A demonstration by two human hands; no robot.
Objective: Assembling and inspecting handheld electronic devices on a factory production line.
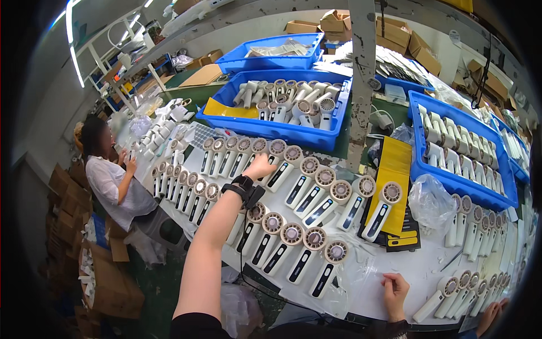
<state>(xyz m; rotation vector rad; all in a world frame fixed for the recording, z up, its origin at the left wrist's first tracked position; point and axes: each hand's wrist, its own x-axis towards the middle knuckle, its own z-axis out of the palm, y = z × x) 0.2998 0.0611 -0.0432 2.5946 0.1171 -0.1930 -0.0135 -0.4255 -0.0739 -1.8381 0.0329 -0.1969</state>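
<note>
White handheld fans with round beige grilles stand or lie in rows on the table (367, 268). My left hand (259, 167), a black strap and small device on its wrist, reaches into the back row. Its curled fingers are on the handle of a handheld fan (276, 147); they hide part of that handle. To its right, several fans (310, 199) show lit blue-white displays, while the front-row fans (272, 248) have dark panels. My right hand (395, 289) rests loosely closed near the table's front edge, with nothing visible in it. One lit fan (384, 212) leans on yellow sheets (392, 164).
Blue bins (282, 133) (460, 186) of fans and white parts stand behind. A metal post (361, 85) rises mid-table. Clear plastic bags (432, 198) lie at right, near more fans (460, 282). A co-worker (121, 181) sits left; another person's hand (489, 317) is at lower right.
</note>
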